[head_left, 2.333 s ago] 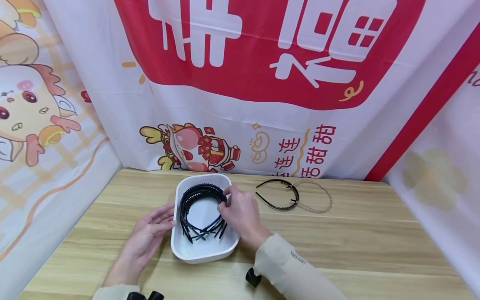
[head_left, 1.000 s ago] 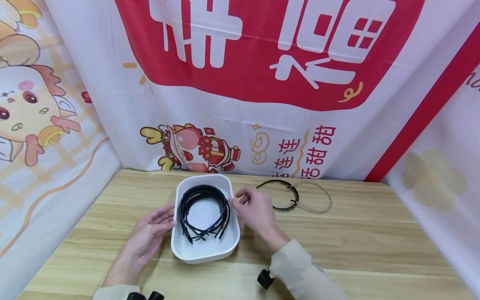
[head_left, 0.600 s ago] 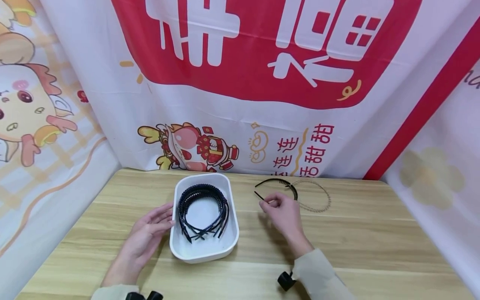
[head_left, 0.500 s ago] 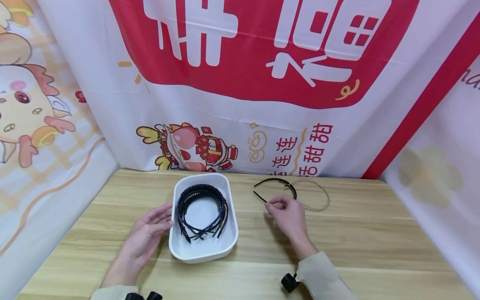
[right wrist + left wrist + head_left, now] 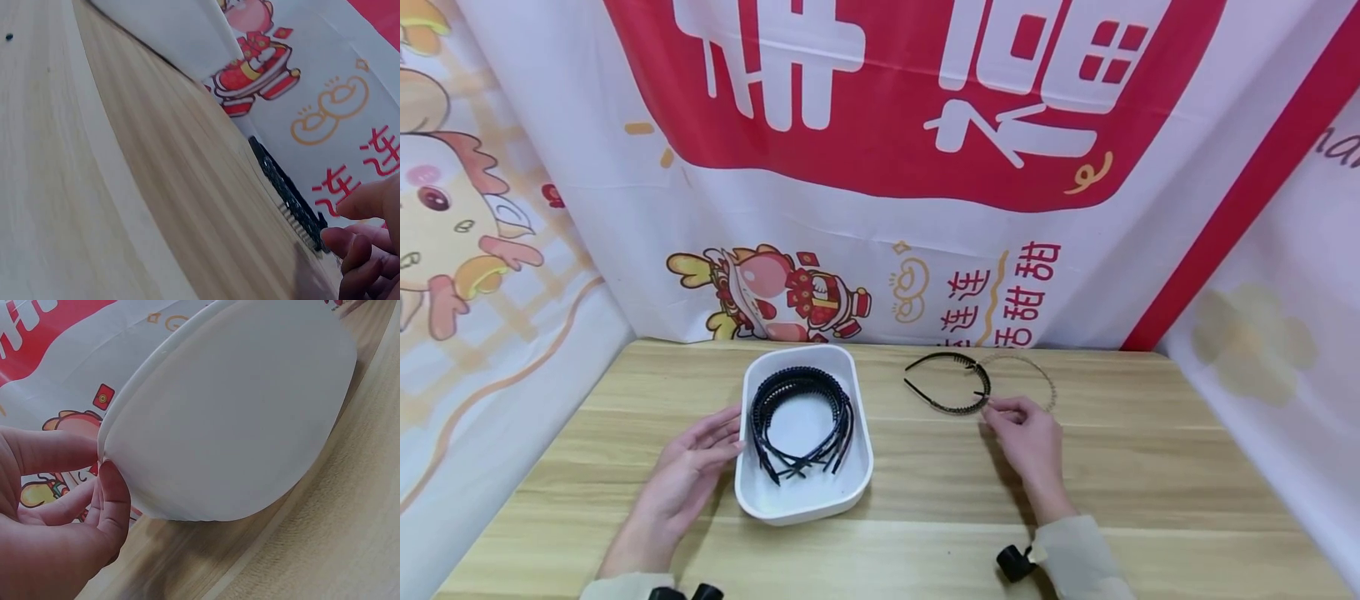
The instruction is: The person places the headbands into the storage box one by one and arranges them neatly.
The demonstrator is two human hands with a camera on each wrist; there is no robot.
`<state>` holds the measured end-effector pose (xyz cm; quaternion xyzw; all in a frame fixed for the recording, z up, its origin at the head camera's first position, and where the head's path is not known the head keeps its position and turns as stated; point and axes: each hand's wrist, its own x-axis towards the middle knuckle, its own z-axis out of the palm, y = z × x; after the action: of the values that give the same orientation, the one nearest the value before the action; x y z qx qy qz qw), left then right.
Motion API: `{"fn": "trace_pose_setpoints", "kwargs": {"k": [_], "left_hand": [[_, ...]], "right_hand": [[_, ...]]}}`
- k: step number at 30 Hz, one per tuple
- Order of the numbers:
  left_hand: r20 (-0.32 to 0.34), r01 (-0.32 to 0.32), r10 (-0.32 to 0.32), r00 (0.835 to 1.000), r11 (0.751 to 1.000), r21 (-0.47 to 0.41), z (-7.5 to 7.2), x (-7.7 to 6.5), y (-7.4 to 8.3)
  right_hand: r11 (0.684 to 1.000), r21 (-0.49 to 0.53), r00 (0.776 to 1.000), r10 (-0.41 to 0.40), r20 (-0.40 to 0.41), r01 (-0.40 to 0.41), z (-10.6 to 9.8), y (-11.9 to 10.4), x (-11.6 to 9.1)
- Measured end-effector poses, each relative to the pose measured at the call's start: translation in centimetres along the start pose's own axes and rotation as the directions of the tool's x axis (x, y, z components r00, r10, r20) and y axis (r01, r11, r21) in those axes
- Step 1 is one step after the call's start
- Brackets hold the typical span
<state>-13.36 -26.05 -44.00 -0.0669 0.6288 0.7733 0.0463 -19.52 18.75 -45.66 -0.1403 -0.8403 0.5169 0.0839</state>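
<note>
Several dark toothed headbands (image 5: pixel 805 377) lie nested with crossed ends inside a white plastic bin (image 5: pixel 782 507). My left hand (image 5: pixel 688 475) pinches the left rim of this bin, with thumb and fingertips meeting at its edge in the left wrist view. To the right, on the table, a black headband (image 5: pixel 942 357) overlaps a thin light-brown headband (image 5: pixel 1037 367). My right hand (image 5: pixel 1028 437) is beside the spot where those two overlap. Its thumb and forefinger stand apart around one end of the black headband (image 5: pixel 290 197) in the right wrist view; the hand partly covers the brown one.
The wooden table (image 5: pixel 910 550) ends at a printed cloth backdrop (image 5: pixel 880 275) just behind the headbands and bin. Cloth also hangs on the left and right sides. A small black wrist device (image 5: pixel 1015 563) sits by the right sleeve.
My right hand has left the bin and moved right across the table to the two loose headbands. The left hand stays at the bin's rim. The view has shifted slightly.
</note>
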Motion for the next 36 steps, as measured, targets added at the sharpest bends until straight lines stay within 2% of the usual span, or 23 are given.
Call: {"fn": "trace_pose_setpoints", "kwargs": {"k": [7,12,19,29,36], "left_hand": [[0.005,-0.007,0.007,1.0,1.0,-0.016,0.1,0.3,-0.1],[0.011,-0.018,0.018,1.0,0.999,-0.038,-0.2,0.3,-0.2],[0.014,-0.035,0.035,0.999,0.998,-0.051,-0.8,0.3,-0.4],[0.031,-0.018,0.019,0.999,1.0,-0.022,-0.8,0.4,-0.9],[0.012,-0.02,0.02,1.0,1.0,-0.004,-0.5,0.3,-0.9]], "right_hand": [[0.997,-0.065,0.997,0.033,-0.068,-0.038,-1.8,0.8,0.7],[0.996,-0.083,0.997,0.028,-0.071,-0.034,-1.9,0.7,1.1],[0.998,-0.005,0.998,0.058,-0.028,-0.058,-1.4,0.5,1.4],[0.994,0.045,0.993,0.105,-0.06,-0.103,-1.5,1.7,1.3],[0.991,0.068,0.99,0.121,-0.067,-0.116,-1.7,2.1,1.2]]}}
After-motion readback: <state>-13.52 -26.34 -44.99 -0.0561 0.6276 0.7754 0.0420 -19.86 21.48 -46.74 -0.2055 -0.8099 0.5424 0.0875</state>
